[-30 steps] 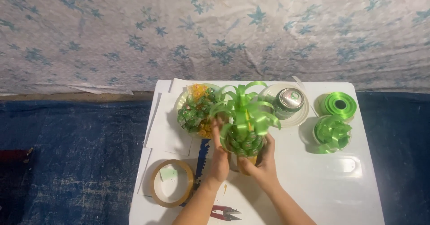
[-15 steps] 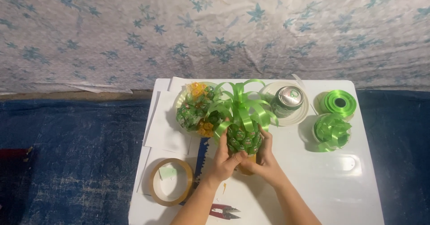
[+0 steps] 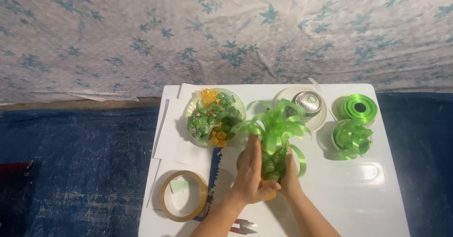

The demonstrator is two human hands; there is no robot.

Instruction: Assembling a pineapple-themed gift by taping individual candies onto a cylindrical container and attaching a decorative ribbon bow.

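A small craft piece [image 3: 273, 138] stands upright on the white table [image 3: 330, 204]; its body is covered in green wrapped candies and it is topped by curling green ribbon loops. My left hand [image 3: 249, 175] presses flat against its left side, fingers pointing up. Gripping the right side of its lower part is my right hand [image 3: 289, 178]. Both hands hold the piece between them near the table's middle.
A bowl [image 3: 214, 119] of green and orange wrapped candies sits behind left. A metal can [image 3: 309, 102] rests on a plate, with a green ribbon spool [image 3: 359, 107] and a green ribbon bow [image 3: 351, 138] at right. A tape ring [image 3: 184, 195] and small snips [image 3: 243, 226] lie near left.
The ribbon-topped piece has been turned upright and drawn slightly nearer. My left hand has slid up along its left side; my right hand stays wrapped around its base.
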